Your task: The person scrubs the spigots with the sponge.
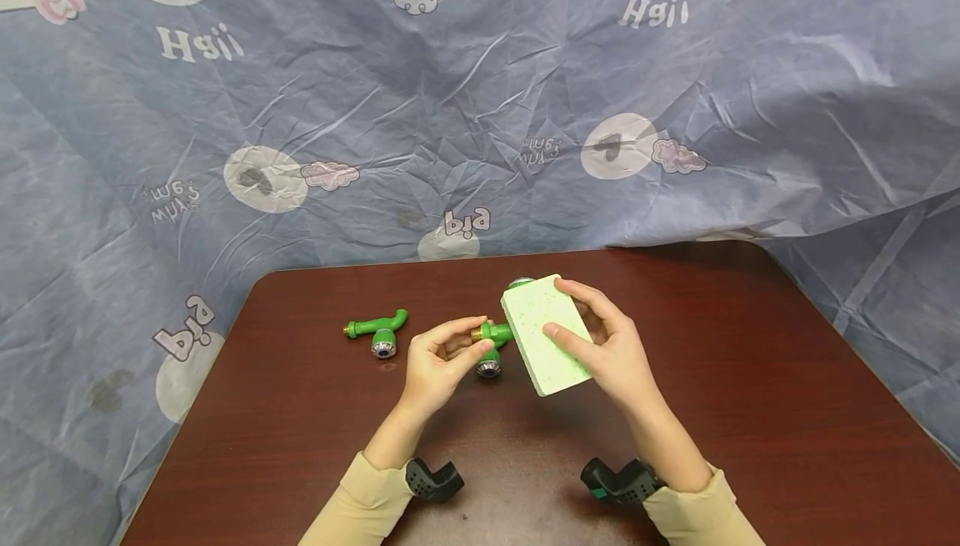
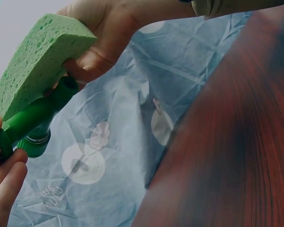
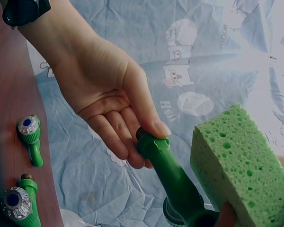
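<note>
My left hand [image 1: 442, 363] pinches the threaded end of a green tap [image 1: 498, 332] between thumb and fingers. In my right hand [image 1: 611, 346] is a thick pale-green sponge [image 1: 546, 333], gripped with the thumb across its near face. The sponge lies close alongside the tap body in the left wrist view; whether they touch I cannot tell. Behind the sponge, the tap's spout end is hidden from the head view. Its ribbed green handle [image 2: 34, 145] shows below the body in the left wrist view.
Two more green taps, one left [image 3: 29, 137] and one nearer the right hand's side [image 3: 20, 203], lie on the dark red-brown table [image 1: 255, 429]. Both have chrome-rimmed knobs. A printed blue-grey cloth [image 1: 420, 112] hangs behind the table. Each wrist wears a black device.
</note>
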A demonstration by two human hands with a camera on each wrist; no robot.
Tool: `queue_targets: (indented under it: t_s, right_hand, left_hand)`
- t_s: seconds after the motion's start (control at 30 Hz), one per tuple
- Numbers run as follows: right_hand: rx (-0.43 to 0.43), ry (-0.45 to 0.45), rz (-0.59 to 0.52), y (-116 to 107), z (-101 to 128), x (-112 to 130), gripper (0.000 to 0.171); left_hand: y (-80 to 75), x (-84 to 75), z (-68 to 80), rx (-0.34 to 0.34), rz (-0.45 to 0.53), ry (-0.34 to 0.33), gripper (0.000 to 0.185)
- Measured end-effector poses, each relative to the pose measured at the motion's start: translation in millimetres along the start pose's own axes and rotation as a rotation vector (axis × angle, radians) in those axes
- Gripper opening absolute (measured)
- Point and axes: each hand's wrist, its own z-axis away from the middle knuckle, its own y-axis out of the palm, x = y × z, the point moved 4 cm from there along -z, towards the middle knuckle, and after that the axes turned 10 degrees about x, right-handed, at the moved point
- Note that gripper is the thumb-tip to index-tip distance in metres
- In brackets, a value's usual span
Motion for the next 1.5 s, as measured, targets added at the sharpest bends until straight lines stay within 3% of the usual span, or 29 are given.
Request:
queue_targets:
  t_s: [0.33,0.67,1.13,1.5]
  right_hand:
    - [-0.069,0.015,-0.058,-12.2,-2.4,-0.4,0.051]
    - [-0.08,0.026,-0.063,-19.5,-3.8,-1.4,0.049]
    - [0.042,0.084,-0.023,-9.9,-2.5,-5.4,0.051]
    - [0.118,0.075,-0.072,-2.9,-3.0,-8.6,0.055]
  left_hand:
    - [1.8,-2.7,-0.1,0.026,0.015,0.001,0.032]
    - [-6.0,-6.5,-1.2,-0.02,-0.007,0.033,0.031]
    - [-8.7,-6.2,-1.3,-0.061,-0.017,0.034,0.03]
    - [-8.8,-4.0,-0.9,-0.089,-0.05,0.034,0.029]
